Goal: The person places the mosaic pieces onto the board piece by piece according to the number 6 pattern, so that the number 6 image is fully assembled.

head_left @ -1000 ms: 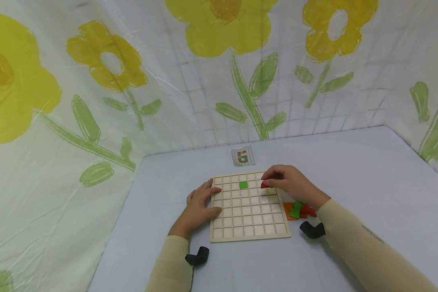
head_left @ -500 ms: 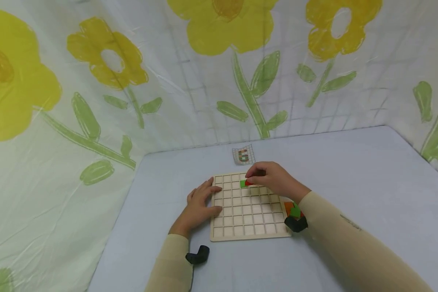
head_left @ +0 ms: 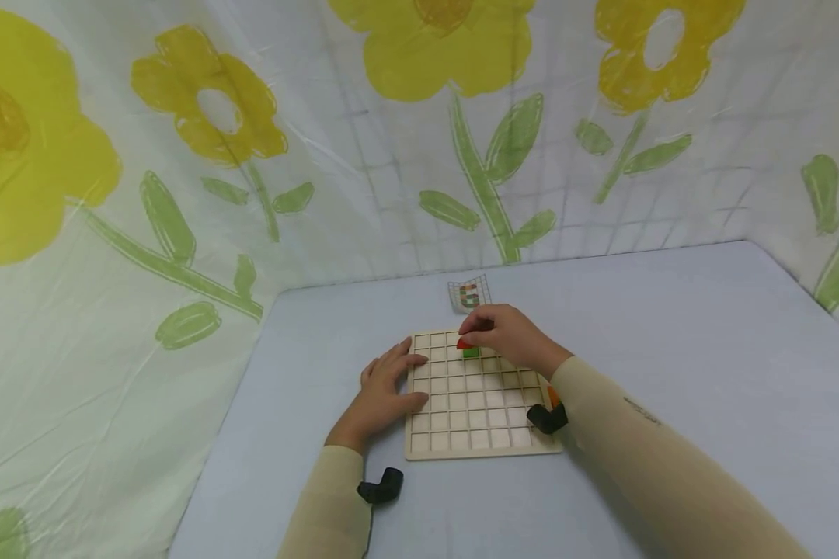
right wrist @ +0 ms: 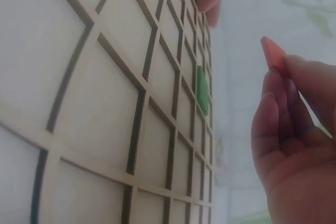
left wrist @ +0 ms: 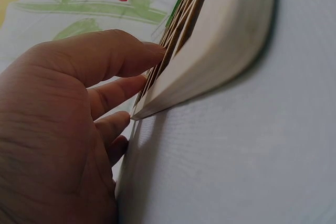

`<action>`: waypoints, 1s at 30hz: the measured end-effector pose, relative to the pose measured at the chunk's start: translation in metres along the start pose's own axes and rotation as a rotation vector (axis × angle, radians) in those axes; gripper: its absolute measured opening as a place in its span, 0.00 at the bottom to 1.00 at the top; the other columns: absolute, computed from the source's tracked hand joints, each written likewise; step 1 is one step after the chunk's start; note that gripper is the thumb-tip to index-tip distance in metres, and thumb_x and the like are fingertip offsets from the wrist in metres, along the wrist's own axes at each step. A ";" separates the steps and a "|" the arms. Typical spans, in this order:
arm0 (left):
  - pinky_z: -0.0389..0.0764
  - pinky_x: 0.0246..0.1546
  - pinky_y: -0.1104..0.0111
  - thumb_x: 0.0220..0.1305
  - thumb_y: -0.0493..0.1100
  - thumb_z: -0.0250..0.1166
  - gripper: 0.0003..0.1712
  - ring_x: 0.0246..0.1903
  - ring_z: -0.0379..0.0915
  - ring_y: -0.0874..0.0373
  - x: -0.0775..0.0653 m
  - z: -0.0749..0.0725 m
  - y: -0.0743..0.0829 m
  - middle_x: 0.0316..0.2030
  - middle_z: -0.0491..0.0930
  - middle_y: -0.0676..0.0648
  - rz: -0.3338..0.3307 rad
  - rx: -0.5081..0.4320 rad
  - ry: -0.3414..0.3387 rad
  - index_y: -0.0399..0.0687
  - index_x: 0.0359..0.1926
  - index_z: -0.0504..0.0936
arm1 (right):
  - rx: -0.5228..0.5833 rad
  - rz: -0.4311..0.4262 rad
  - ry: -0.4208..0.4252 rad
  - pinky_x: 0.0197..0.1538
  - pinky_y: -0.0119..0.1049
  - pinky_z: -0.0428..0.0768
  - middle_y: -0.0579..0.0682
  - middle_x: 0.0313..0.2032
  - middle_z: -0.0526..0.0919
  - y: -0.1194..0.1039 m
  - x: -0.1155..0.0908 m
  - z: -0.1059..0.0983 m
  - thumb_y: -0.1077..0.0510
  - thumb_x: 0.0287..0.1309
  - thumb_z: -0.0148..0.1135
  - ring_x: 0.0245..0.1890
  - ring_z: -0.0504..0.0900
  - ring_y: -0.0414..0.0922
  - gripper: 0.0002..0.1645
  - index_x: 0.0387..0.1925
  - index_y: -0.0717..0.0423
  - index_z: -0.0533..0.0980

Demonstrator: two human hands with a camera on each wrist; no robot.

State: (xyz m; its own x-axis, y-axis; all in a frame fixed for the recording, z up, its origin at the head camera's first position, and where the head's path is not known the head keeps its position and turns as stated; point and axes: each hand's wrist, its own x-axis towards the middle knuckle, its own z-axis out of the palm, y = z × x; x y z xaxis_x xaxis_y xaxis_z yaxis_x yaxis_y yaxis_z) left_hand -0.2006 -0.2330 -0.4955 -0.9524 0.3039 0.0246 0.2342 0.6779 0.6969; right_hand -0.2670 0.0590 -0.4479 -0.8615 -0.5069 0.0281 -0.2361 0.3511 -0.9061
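Right hand (head_left: 506,335), just right of centre in the head view: thumb and fingertips closed in a pinch on a thin, flat red piece (head_left: 464,342), its outline partly hidden. The piece was above the upper part of a pale wooden grid board (head_left: 467,402); right wrist view showed it apart from the board. A flat green tile (head_left: 471,352) sat in an upper cell. Left hand (head_left: 384,396), left of centre: fingers spread, resting at the board's left edge, nothing grasped. Board lay flat on the whitish surface (head_left: 671,326), lower centre. A small gridded paper card (head_left: 470,293) lay just above it in frame; an orange piece (head_left: 554,394), mostly hidden, beside its right edge.
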 end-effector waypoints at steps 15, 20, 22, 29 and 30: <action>0.34 0.78 0.47 0.62 0.52 0.73 0.35 0.84 0.43 0.52 0.002 -0.002 0.000 0.86 0.52 0.53 0.002 0.014 -0.011 0.57 0.71 0.80 | -0.161 0.011 -0.045 0.57 0.49 0.80 0.42 0.41 0.88 0.007 0.018 0.017 0.59 0.76 0.67 0.45 0.83 0.44 0.04 0.46 0.52 0.86; 0.34 0.78 0.46 0.62 0.52 0.73 0.35 0.84 0.44 0.52 0.002 -0.002 0.000 0.86 0.53 0.52 0.005 0.014 -0.015 0.57 0.71 0.80 | -0.192 -0.008 -0.049 0.57 0.49 0.80 0.43 0.40 0.88 0.007 0.022 0.020 0.61 0.76 0.67 0.45 0.84 0.44 0.05 0.46 0.53 0.87; 0.34 0.78 0.46 0.62 0.52 0.74 0.35 0.83 0.44 0.52 0.002 -0.002 -0.001 0.86 0.53 0.52 0.007 0.011 -0.017 0.57 0.71 0.80 | -0.203 -0.010 -0.055 0.58 0.49 0.80 0.43 0.40 0.89 0.007 0.024 0.021 0.63 0.76 0.66 0.46 0.84 0.44 0.06 0.46 0.55 0.87; 0.35 0.77 0.43 0.61 0.51 0.74 0.35 0.83 0.45 0.48 0.002 -0.002 0.000 0.85 0.54 0.50 0.017 -0.009 -0.006 0.56 0.70 0.81 | -0.215 0.017 -0.055 0.59 0.51 0.80 0.43 0.43 0.88 0.009 0.027 0.023 0.61 0.76 0.66 0.50 0.84 0.47 0.07 0.49 0.54 0.88; 0.35 0.77 0.42 0.60 0.51 0.74 0.35 0.83 0.46 0.47 0.002 -0.002 0.000 0.85 0.54 0.50 0.018 -0.012 -0.003 0.56 0.70 0.81 | -0.213 0.018 -0.054 0.59 0.51 0.80 0.43 0.43 0.88 0.010 0.027 0.023 0.61 0.77 0.65 0.50 0.84 0.47 0.07 0.49 0.54 0.87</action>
State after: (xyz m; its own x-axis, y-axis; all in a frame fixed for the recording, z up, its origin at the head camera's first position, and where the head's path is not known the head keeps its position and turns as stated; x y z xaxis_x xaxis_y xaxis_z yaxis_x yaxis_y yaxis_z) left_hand -0.2029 -0.2337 -0.4943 -0.9474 0.3181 0.0350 0.2490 0.6643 0.7048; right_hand -0.2822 0.0310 -0.4654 -0.8424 -0.5387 -0.0156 -0.3154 0.5163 -0.7962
